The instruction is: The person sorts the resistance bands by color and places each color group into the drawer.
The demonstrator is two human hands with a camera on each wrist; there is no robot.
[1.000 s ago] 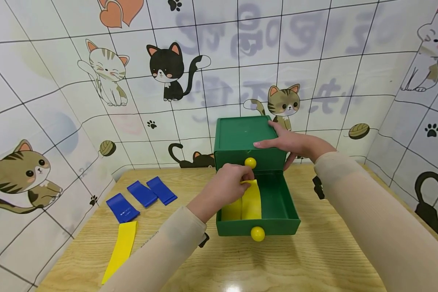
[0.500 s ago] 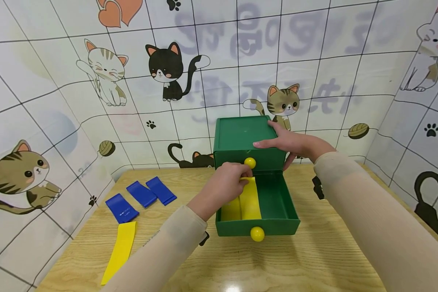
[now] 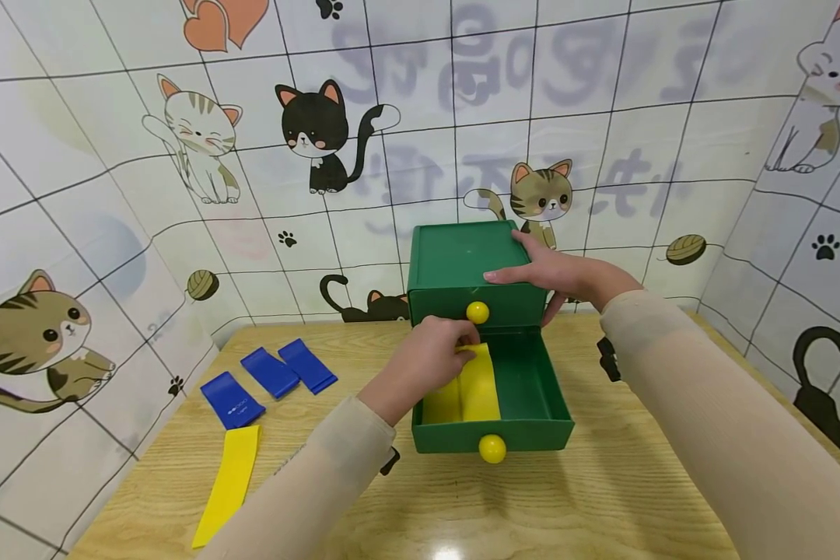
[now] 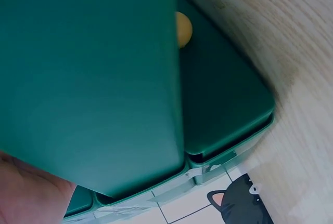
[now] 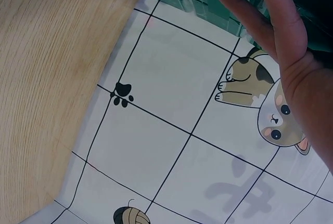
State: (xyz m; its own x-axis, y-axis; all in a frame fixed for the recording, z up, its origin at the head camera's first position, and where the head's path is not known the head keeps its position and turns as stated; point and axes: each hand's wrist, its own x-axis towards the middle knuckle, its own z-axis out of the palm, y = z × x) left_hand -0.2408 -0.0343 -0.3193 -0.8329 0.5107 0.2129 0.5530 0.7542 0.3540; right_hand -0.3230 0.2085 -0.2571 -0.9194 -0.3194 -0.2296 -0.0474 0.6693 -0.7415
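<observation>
A small green drawer box (image 3: 469,253) stands on the table with its lower drawer (image 3: 532,381) pulled out. My left hand (image 3: 434,354) reaches into that drawer and pinches the top edge of a yellow resistance band (image 3: 479,389), folded flat and lying along the drawer's left half. More yellow band (image 3: 441,404) lies to its left; whether it is a separate piece I cannot tell. My right hand (image 3: 549,272) rests on the box's top right corner, fingers spread and mostly straight, some down its side. The left wrist view shows part of my left hand (image 4: 31,195) against green walls.
Several bands lie on the wooden table (image 3: 462,513) at the left: folded blue bands (image 3: 232,400) and one long yellow strip (image 3: 231,482). Round yellow knobs (image 3: 492,449) stick out from the drawer fronts. A cat-printed wall sheet (image 3: 420,117) stands close behind the box.
My left hand and the top of the pinched yellow band rise slightly, then dip a little. My right hand stays on the box.
</observation>
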